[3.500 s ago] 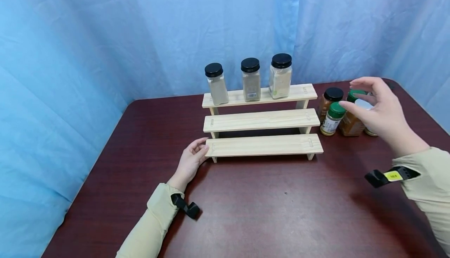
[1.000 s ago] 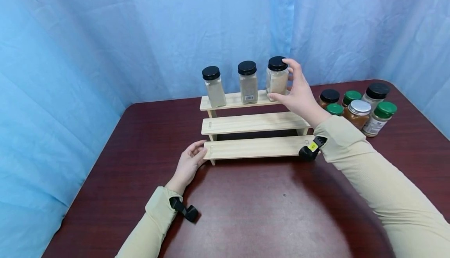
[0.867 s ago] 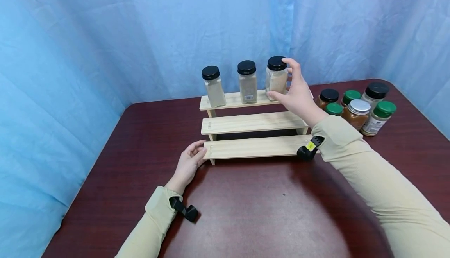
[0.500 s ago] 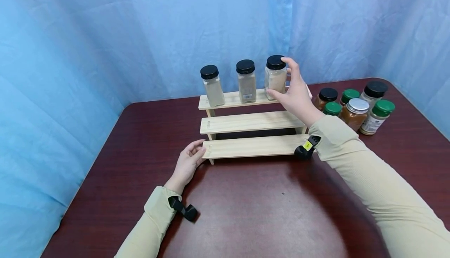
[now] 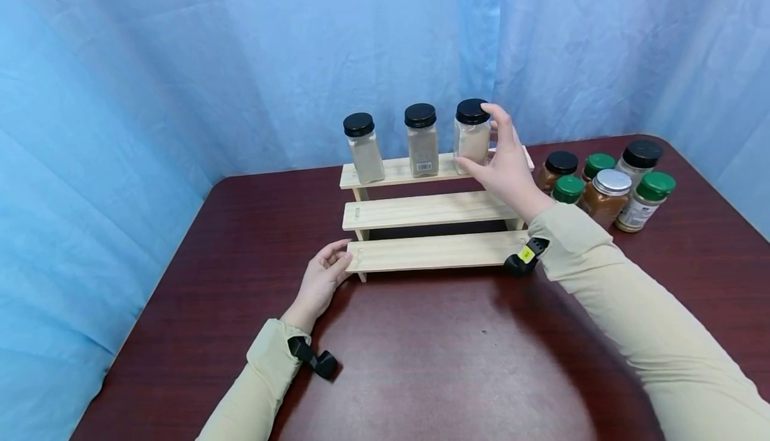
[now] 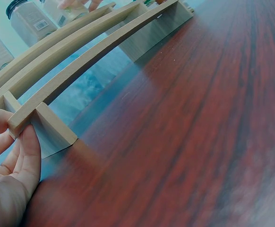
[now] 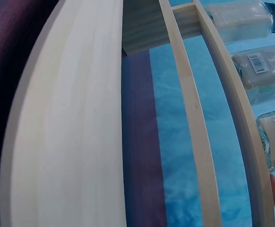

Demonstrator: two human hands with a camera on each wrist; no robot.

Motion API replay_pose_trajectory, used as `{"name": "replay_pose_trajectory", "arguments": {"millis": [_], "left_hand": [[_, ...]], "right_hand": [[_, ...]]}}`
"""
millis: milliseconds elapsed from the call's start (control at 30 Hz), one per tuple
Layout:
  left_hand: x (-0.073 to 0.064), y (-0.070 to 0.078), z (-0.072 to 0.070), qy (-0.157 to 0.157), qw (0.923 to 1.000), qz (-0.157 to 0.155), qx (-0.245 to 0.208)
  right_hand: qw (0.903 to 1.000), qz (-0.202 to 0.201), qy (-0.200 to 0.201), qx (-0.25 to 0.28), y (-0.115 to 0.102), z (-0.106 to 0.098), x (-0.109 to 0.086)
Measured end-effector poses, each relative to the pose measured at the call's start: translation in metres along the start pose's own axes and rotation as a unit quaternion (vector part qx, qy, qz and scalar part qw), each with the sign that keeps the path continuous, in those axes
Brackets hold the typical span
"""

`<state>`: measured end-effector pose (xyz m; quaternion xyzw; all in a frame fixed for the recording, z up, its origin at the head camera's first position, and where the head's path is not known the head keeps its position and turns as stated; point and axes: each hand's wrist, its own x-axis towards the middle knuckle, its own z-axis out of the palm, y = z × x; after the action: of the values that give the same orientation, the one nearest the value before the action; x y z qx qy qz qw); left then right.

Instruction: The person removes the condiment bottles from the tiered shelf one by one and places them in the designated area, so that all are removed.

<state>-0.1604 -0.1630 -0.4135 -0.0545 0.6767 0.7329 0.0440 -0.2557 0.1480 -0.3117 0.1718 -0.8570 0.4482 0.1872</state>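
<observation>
My left hand [image 5: 321, 280] pinches the left end of the lowest board of a pale three-step wooden rack [image 5: 439, 252]. In the left wrist view, that hand's thumb and fingers [image 6: 29, 156] grip the board end. My right hand [image 5: 508, 167] holds a clear spice jar [image 5: 470, 141] with a black lid at the right part of the top step, thumb low at its front and a finger at the lid. The jar's base [image 7: 265, 142] shows by the top board's edge in the right wrist view. Two similar black-lidded jars, a middle one [image 5: 423, 140] and a left one [image 5: 365, 150], stand on the same step.
Right of the rack several spice jars cluster, among them a silver-lidded jar [image 5: 607, 194], a green-lidded jar [image 5: 646, 204] and a black-lidded jar [image 5: 640, 157]. My right sleeve [image 5: 637, 307] crosses the dark red table [image 5: 421, 354]. Blue curtains [image 5: 271, 60] hang behind and beside it.
My right hand has come left from above the clustered jars to the right jar on the top step. Over the last half second, hand and jar have dipped slightly. The left hand keeps its grip.
</observation>
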Motion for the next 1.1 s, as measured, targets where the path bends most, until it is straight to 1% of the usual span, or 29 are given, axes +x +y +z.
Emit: {"name": "replay_pose_trajectory", "arguments": {"millis": [233, 533, 733, 800, 1000, 1100], "left_hand": [[0.000, -0.002, -0.001, -0.003, 1.0000, -0.001, 0.005], [0.000, -0.001, -0.001, 0.000, 1.0000, 0.001, 0.003], [0.000, -0.001, 0.000, 0.000, 1.0000, 0.001, 0.001], [0.000, -0.001, 0.000, 0.000, 1.0000, 0.000, -0.002], [0.000, 0.000, 0.000, 0.000, 1.0000, 0.001, 0.001], [0.000, -0.001, 0.000, -0.001, 1.0000, 0.001, 0.008]], "right_hand": [[0.9999, -0.007, 0.005, 0.013, 0.002, 0.001, -0.004], [0.9997, -0.011, 0.008, 0.022, -0.002, -0.004, -0.013], [0.9996, -0.007, 0.007, 0.028, -0.004, -0.007, -0.018], [0.9994, -0.010, 0.009, 0.033, -0.004, -0.008, -0.021], [0.9983, -0.044, 0.027, 0.028, -0.004, -0.011, -0.035], [0.9986, -0.039, 0.022, 0.027, -0.003, -0.012, -0.044]]}}
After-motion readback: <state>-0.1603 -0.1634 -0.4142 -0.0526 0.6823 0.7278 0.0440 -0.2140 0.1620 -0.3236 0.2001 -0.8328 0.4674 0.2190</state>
